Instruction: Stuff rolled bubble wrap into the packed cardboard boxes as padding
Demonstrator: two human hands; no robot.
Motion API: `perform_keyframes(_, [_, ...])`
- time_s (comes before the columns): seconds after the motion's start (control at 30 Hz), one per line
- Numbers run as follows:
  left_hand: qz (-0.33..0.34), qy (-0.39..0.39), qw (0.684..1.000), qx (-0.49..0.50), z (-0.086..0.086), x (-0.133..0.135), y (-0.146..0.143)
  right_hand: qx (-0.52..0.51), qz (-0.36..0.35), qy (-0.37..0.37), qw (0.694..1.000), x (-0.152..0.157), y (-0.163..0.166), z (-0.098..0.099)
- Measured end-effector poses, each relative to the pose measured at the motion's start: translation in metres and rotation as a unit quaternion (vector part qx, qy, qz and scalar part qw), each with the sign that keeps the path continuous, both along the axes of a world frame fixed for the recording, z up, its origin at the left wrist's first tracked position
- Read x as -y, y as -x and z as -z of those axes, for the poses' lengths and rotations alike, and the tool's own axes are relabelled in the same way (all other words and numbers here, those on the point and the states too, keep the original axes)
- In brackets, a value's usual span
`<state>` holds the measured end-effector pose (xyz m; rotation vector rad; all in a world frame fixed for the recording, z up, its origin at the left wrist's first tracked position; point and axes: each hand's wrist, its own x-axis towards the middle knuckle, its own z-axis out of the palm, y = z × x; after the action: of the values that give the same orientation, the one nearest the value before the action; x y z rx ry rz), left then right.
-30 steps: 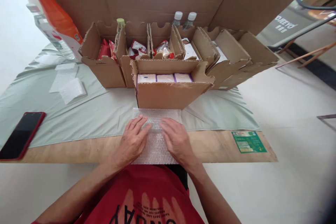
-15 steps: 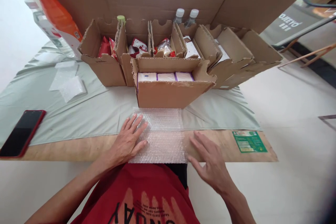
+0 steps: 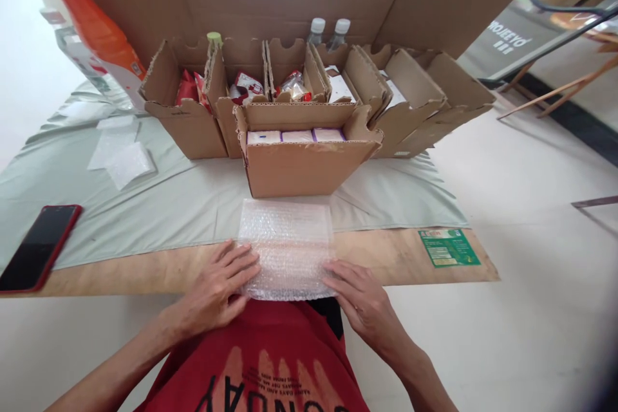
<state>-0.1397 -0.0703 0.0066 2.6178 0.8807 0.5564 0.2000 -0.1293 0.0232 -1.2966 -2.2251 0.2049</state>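
Note:
A sheet of clear bubble wrap (image 3: 284, 238) lies at the table's near edge, in front of me, its near end hanging slightly over my red shirt. My left hand (image 3: 219, 286) rests on the sheet's left side, fingers stretched out and apart from the thumb. On the right side, my right hand (image 3: 360, 296) lays its extended fingertips on the sheet's edge; its thumb is mostly hidden. Just beyond the sheet stands an open cardboard box (image 3: 294, 167) holding white packets with purple edges (image 3: 297, 136).
Behind stands a row of cardboard bins (image 3: 188, 132) with snack packets. Bottles, one orange (image 3: 96, 26), are at the back left. Smaller bubble wrap pieces (image 3: 128, 164) and a red-cased phone (image 3: 41, 248) lie left. A green label (image 3: 449, 248) sits at the right front.
My right hand has moved left from the bare wood onto the sheet's right edge. My left hand has slid down and left toward the sheet's near corner. The view has shifted slightly.

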Motion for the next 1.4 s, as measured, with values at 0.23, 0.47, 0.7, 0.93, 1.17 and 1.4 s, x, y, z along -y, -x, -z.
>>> perform_keyframes(0.23, [-0.144,0.044,0.972,0.181,-0.028,-0.005,-0.012,-0.119,0.103,0.052,0.986,-0.01,0.006,-0.016])
perform_keyframes(0.47, [-0.257,-0.028,0.962,0.084,-0.004,-0.051,-0.033,-0.056,0.214,-0.03,0.975,-0.059,0.012,0.023])
perform_keyframes(0.7, [-0.271,-0.118,0.954,0.05,0.006,-0.051,-0.033,0.025,0.251,-0.138,0.958,-0.056,0.012,0.03])
perform_keyframes(0.93, [-0.164,-0.096,0.982,0.013,0.0,-0.04,-0.044,0.021,0.063,-0.05,0.997,-0.051,0.072,0.018])
perform_keyframes(1.17, [-0.144,-0.028,0.989,0.012,0.009,-0.055,-0.042,0.075,0.153,-0.036,0.985,-0.029,0.006,0.041])
perform_keyframes(1.4, [-0.293,-0.015,0.954,0.066,0.004,-0.065,-0.027,0.045,0.217,-0.026,0.975,-0.058,0.004,0.031])
